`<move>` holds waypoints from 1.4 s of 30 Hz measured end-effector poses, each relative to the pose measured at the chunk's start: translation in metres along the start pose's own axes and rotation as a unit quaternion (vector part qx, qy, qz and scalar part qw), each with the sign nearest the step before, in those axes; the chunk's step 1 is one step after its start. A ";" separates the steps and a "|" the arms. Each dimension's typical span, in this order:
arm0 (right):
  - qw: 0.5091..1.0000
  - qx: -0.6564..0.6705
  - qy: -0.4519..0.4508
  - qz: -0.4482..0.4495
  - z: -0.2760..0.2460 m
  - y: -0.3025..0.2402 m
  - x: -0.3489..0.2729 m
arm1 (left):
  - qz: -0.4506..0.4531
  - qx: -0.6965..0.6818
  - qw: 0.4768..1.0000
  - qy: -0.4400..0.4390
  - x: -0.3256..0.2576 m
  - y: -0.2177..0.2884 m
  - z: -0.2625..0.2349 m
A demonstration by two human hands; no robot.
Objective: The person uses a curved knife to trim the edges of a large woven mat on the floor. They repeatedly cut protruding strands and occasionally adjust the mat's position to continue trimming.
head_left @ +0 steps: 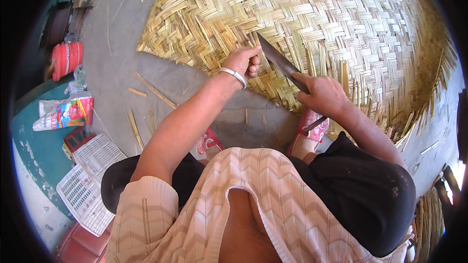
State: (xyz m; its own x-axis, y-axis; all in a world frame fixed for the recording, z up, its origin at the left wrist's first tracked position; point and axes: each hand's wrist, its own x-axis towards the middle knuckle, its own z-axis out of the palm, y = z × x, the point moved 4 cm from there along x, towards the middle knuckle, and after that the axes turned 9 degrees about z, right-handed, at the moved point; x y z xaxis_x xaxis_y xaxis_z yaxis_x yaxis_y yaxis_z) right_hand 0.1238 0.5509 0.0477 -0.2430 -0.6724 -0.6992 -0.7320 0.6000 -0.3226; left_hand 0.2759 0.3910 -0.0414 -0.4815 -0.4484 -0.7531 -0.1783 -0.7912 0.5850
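Observation:
A large woven mat point(336, 19) of pale split strips lies before me, its near edge fringed with loose strip ends. My right hand point(322, 95) is wrapped round the handle of a long dark knife point(279, 59), with the index finger stretched along the blade. The blade points up and left over the mat, its tip close to my left hand point(243, 63). That hand, with a pale bangle on its wrist, is closed at the mat's edge, pinching a strip point(264, 62) beside the blade.
My feet in red patterned shoes point(312, 126) are just below the mat's edge. Loose strips point(155, 90) litter the grey floor. At the left are a red round container point(67, 60), a printed plastic bag point(68, 111) and a white plastic crate point(87, 180). A strip bundle point(429, 219) stands at lower right.

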 end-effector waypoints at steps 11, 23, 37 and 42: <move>0.997 -0.061 0.028 -0.030 0.008 -0.006 0.007 | 0.014 0.092 0.989 0.114 0.022 0.004 0.008; 0.990 -0.131 0.033 -0.030 -0.017 0.005 -0.022 | 0.214 0.633 0.743 0.038 0.033 0.024 -0.014; 0.979 -0.104 0.143 -0.102 -0.001 -0.003 -0.009 | 0.333 0.076 0.886 0.312 0.013 0.039 -0.084; 0.950 0.045 0.247 -0.183 -0.017 -0.018 -0.010 | 0.356 -0.001 0.834 0.421 0.008 0.042 -0.150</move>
State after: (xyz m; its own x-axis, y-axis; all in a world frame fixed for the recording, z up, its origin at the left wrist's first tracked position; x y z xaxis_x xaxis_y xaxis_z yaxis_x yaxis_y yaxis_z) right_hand 0.1290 0.5396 0.0717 -0.2681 -0.9514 -0.1517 -0.7730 0.3065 -0.5554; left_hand 0.3939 0.2915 -0.0676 0.3095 -0.9373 -0.1602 -0.1035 -0.2007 0.9742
